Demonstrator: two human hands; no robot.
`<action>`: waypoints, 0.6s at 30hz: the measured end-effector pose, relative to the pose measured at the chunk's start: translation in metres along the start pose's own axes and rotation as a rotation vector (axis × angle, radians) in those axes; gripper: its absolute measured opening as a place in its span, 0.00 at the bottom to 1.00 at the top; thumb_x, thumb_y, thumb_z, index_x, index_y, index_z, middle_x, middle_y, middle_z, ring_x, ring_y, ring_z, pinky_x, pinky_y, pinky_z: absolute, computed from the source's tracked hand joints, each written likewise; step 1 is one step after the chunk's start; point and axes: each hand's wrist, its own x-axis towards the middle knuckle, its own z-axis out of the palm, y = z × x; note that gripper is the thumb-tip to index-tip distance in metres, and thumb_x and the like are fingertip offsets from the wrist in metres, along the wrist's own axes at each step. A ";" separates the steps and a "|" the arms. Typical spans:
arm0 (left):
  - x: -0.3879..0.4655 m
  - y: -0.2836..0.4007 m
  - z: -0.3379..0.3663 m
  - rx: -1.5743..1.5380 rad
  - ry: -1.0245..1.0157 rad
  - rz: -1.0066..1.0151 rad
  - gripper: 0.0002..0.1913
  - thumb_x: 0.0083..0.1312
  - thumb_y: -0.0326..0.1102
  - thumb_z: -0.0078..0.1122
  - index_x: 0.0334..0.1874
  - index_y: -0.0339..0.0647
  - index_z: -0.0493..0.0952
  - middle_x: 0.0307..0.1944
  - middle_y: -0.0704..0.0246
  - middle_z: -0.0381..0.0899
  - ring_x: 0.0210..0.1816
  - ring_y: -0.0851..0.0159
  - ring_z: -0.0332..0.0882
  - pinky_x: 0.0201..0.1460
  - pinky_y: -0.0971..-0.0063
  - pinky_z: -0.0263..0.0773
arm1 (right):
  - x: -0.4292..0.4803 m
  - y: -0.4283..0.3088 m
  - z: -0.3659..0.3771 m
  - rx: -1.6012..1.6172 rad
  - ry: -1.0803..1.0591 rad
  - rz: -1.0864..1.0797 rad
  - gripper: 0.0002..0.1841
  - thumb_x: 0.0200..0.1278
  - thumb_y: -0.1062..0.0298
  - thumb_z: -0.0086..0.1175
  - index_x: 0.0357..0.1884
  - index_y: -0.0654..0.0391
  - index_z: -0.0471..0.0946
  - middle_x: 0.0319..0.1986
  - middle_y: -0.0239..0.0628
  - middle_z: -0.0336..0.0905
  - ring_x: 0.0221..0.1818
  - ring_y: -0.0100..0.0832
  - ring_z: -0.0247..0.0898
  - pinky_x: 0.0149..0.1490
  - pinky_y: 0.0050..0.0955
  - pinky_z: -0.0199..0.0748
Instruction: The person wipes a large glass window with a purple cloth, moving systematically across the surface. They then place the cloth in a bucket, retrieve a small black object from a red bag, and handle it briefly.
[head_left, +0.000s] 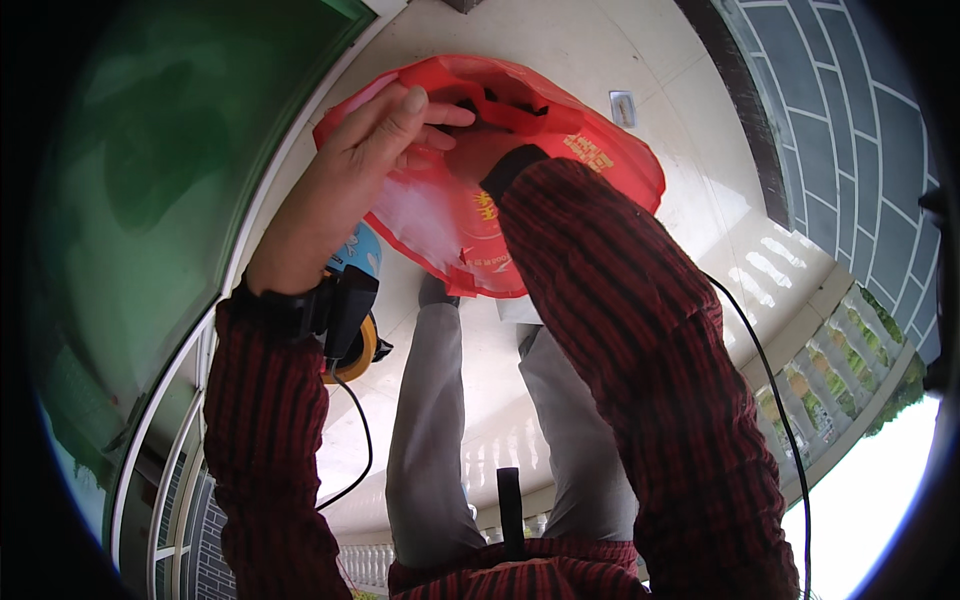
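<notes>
A red bag (622, 169) with yellow printed writing spreads out before me, its mouth towards the top. My left hand (375, 139) is at the bag's left side, thumb raised and fingers apart over the opening; whether it touches the fabric is unclear. My right hand (484, 154) reaches into the bag's mouth, its fingers hidden behind red fabric, so what it holds cannot be seen. Dark shapes show inside the opening. A black device is strapped to my left wrist, with a cable hanging from it.
A small clear packet or case (622, 109) lies on the pale tiled floor (675, 67) beyond the bag. Below my left wrist are a blue printed object (360, 247) and a yellow-orange round one (365, 349). A green panel (165, 150) stands left, a grey brick wall (840, 135) right, a balustrade (840, 360) lower right.
</notes>
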 end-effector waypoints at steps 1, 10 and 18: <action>-0.003 -0.001 -0.006 0.066 -0.010 0.055 0.26 0.84 0.49 0.36 0.68 0.32 0.68 0.61 0.57 0.80 0.56 0.63 0.80 0.59 0.68 0.72 | 0.014 0.008 -0.001 0.005 0.038 0.008 0.13 0.66 0.71 0.47 0.44 0.59 0.84 0.40 0.51 0.85 0.41 0.46 0.85 0.44 0.42 0.82; -0.007 -0.028 -0.032 0.426 0.006 0.433 0.21 0.78 0.27 0.41 0.72 0.30 0.66 0.62 0.54 0.79 0.58 0.60 0.80 0.66 0.65 0.71 | 0.072 0.067 0.009 -0.083 0.206 0.118 0.13 0.67 0.71 0.48 0.46 0.60 0.83 0.40 0.50 0.85 0.41 0.44 0.84 0.44 0.40 0.82; -0.010 -0.040 -0.021 0.419 -0.028 0.381 0.21 0.77 0.26 0.42 0.70 0.29 0.67 0.63 0.52 0.77 0.63 0.59 0.77 0.70 0.64 0.67 | 0.081 0.068 0.031 -0.079 0.230 0.128 0.13 0.68 0.71 0.48 0.47 0.60 0.82 0.39 0.49 0.85 0.41 0.42 0.84 0.43 0.38 0.83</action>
